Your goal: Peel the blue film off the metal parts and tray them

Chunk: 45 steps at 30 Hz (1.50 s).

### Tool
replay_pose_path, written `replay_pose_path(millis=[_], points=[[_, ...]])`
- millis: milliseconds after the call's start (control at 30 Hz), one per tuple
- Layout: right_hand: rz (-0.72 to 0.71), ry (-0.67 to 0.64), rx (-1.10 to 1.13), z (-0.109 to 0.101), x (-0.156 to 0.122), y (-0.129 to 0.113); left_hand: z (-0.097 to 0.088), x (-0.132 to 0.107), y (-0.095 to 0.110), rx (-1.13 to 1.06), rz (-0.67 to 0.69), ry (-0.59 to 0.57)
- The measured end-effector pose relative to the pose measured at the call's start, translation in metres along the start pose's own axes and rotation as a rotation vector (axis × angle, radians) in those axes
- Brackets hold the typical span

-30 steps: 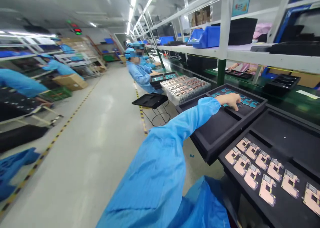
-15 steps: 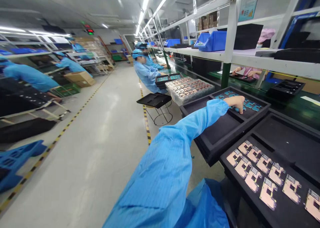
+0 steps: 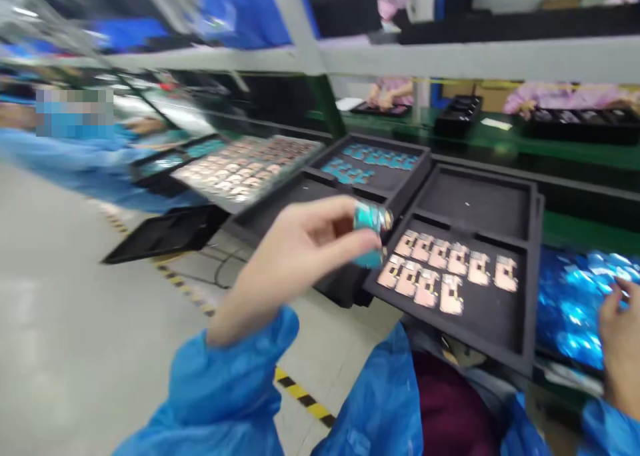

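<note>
My left hand (image 3: 305, 249) is closed, pinching a small teal circuit board (image 3: 368, 233) between thumb and fingers in mid-air. Just beyond it sits a black foam tray (image 3: 273, 206) with several teal boards (image 3: 383, 157) in its far compartment. To the right, another black tray (image 3: 500, 326) carries two rows of pinkish boards (image 3: 427, 288); a single tiny light speck lies in its far section. At the right edge my right hand (image 3: 620, 339) has its fingertips together over glossy blue, bubbled plastic (image 3: 575, 309). What those fingertips pinch, if anything, is too small to make out.
Clear stacked trays of boards (image 3: 240, 166) stand left of the black trays, above a lower black tray (image 3: 165, 233). A green upright (image 3: 327, 106) and a white shelf rail (image 3: 450, 59) cross behind. Other people in pink (image 3: 570, 97) and blue (image 3: 75, 166) sleeves work nearby.
My view has swung right. My left hand has drawn back from the tray of teal boards and now holds one in the air. My right hand has come into view.
</note>
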State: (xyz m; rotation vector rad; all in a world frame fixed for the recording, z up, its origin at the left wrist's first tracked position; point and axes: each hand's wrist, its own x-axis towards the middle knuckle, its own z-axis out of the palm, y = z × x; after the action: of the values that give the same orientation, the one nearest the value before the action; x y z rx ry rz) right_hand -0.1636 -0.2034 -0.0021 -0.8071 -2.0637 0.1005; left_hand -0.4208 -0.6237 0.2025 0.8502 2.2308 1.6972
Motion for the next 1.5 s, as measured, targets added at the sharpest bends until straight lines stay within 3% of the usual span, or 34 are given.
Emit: replay_pose_path(millis=[67, 133, 233, 333, 433, 533, 767, 967, 1300, 1500], points=[[0.085, -0.002, -0.074, 0.001, -0.006, 0.016, 0.041, -0.022, -0.014, -0.140, -0.106, -0.122], [0.140, -0.027, -0.025, -0.008, -0.004, 0.011, 0.084, -0.029, -0.031, -0.251, -0.219, -0.220], [0.203, -0.061, 0.207, -0.033, 0.004, -0.041, 0.139, -0.020, -0.051, -0.306, -0.323, -0.329], [0.129, -0.312, 0.525, -0.055, 0.006, -0.112, 0.166, -0.010, -0.058, -0.255, -0.292, -0.363], [0.057, -0.590, 0.760, -0.060, 0.001, -0.159, 0.172, -0.011, -0.058, -0.176, -0.212, -0.356], [0.096, -0.669, 0.855, -0.050, -0.005, -0.170, 0.173, -0.018, -0.059, -0.141, -0.172, -0.297], [0.115, -0.577, 0.861, -0.039, -0.015, -0.172, 0.176, -0.027, -0.066, -0.121, -0.119, -0.146], [0.112, -0.516, 0.874, -0.037, -0.019, -0.179, 0.171, -0.029, -0.065, -0.138, -0.079, -0.143], [-0.261, -0.148, 0.440, -0.033, -0.021, -0.184, 0.164, -0.029, -0.062, -0.293, -0.313, -0.190], [-0.495, -0.124, 0.419, -0.038, -0.020, -0.176, 0.164, -0.022, -0.070, -0.408, -0.353, -0.231]])
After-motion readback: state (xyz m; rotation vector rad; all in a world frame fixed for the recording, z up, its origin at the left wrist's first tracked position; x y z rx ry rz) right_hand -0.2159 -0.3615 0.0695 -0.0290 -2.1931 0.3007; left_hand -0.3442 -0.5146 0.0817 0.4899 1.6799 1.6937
